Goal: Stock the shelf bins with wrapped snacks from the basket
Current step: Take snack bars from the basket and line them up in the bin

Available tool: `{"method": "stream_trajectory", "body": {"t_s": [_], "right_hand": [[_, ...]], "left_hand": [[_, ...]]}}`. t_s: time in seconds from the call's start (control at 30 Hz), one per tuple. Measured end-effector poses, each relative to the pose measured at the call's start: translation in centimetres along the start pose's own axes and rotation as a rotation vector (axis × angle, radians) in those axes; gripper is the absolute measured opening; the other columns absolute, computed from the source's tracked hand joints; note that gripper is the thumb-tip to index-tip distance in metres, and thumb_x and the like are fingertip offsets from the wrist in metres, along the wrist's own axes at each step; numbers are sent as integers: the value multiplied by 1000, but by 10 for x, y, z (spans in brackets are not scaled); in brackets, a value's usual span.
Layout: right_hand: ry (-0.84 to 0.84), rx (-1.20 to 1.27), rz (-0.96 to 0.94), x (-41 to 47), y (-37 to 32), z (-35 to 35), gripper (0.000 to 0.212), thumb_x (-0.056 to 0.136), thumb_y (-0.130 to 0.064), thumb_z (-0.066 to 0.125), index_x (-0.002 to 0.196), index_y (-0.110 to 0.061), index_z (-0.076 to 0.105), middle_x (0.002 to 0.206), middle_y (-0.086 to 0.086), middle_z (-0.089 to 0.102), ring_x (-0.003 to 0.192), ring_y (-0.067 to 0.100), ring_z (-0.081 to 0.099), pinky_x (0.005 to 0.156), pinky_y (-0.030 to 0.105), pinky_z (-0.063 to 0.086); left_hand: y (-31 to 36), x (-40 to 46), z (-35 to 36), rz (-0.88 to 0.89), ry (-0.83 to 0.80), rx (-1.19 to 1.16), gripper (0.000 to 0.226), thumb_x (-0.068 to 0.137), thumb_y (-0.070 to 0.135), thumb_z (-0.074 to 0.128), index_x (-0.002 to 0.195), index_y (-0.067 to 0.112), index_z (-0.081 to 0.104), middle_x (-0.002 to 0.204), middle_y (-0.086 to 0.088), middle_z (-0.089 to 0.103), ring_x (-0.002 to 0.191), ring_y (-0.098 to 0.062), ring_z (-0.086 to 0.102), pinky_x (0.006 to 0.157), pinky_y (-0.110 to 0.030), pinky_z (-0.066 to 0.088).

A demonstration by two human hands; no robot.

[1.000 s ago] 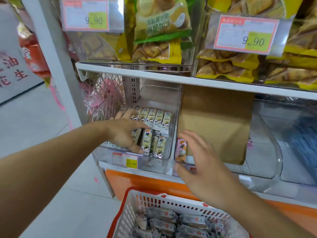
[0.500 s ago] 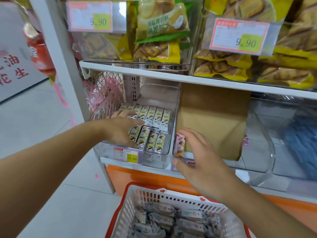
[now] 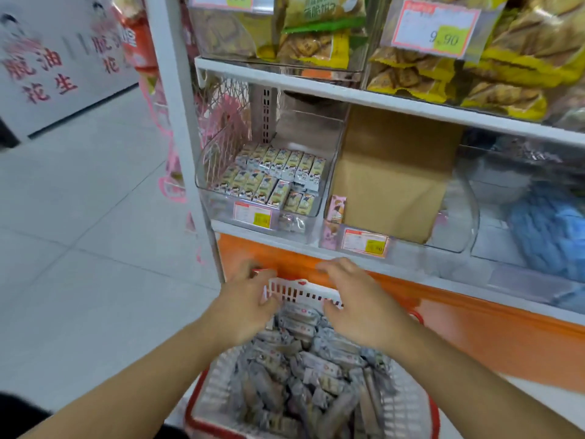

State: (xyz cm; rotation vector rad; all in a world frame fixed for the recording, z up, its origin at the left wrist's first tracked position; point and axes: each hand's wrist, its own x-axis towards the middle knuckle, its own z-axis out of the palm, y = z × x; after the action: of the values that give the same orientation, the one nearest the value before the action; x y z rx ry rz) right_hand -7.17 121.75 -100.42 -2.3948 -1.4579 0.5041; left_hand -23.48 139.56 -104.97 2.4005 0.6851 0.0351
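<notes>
Silvery-grey wrapped snacks [image 3: 304,372] fill the white-and-red basket [image 3: 408,416] on the pale tiled floor [image 3: 79,248], where the left hand [image 3: 243,308] and right hand [image 3: 357,308] hover over its far rim with fingers loosely spread, holding nothing. Above it, along the front edge of the white shelf [image 3: 348,250], a clear bin [image 3: 218,213] at the left end holds neat rows of small cream-and-green packs [image 3: 275,175], beside a bin with a brown cardboard sheet [image 3: 392,172] and one pink pack [image 3: 336,209]. Higher up, a price tag [image 3: 433,30] reads 9.90, and red characters mark the white wall [image 3: 41,74] at left.
</notes>
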Motion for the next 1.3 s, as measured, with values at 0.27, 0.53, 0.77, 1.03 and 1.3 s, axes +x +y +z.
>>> {"method": "stream_trajectory", "body": {"t_s": [0.27, 0.53, 0.77, 1.03, 1.3], "right_hand": [[-345, 48, 228, 21, 43, 114, 78, 103, -29, 58, 167, -23, 15, 173, 1, 18, 159, 24, 16, 130, 43, 21], [-195, 63, 321, 75, 61, 192, 79, 100, -39, 63, 165, -22, 23, 167, -1, 26, 156, 27, 18, 131, 43, 16], [-49, -8, 306, 69, 64, 217, 58, 89, -9, 67, 144, -26, 61, 133, 0, 49, 131, 25, 40, 113, 33, 38], [33, 86, 9, 40, 42, 137, 44, 89, 0, 72, 122, -30, 75, 123, -14, 52, 122, 10, 43, 107, 25, 40], [247, 127, -251, 21, -5, 31, 52, 79, 7, 78, 117, -29, 77, 125, -10, 54, 119, 9, 48, 97, 18, 42]], "left_hand": [[-84, -11, 71, -323, -224, 172, 95, 99, 64, 40, 162, 25, -21, 172, -9, -4, 157, -35, 8, 124, -55, 19], [-90, -3, 90, -380, -189, 159, 103, 93, 74, 37, 153, 34, -36, 170, -1, -11, 153, -38, 12, 116, -60, 34], [-86, -3, 88, -391, -226, 201, 102, 94, 74, 35, 149, 34, -42, 170, -1, -14, 153, -38, 11, 117, -62, 32], [-68, 4, 63, -400, -169, 166, 87, 100, 66, 35, 164, 27, -9, 173, -5, -10, 158, -33, -4, 127, -57, 5], [18, 13, -60, -143, -492, -590, 73, 87, 37, 83, 149, 35, 45, 127, 0, 70, 110, -13, 71, 87, -27, 60]]}}
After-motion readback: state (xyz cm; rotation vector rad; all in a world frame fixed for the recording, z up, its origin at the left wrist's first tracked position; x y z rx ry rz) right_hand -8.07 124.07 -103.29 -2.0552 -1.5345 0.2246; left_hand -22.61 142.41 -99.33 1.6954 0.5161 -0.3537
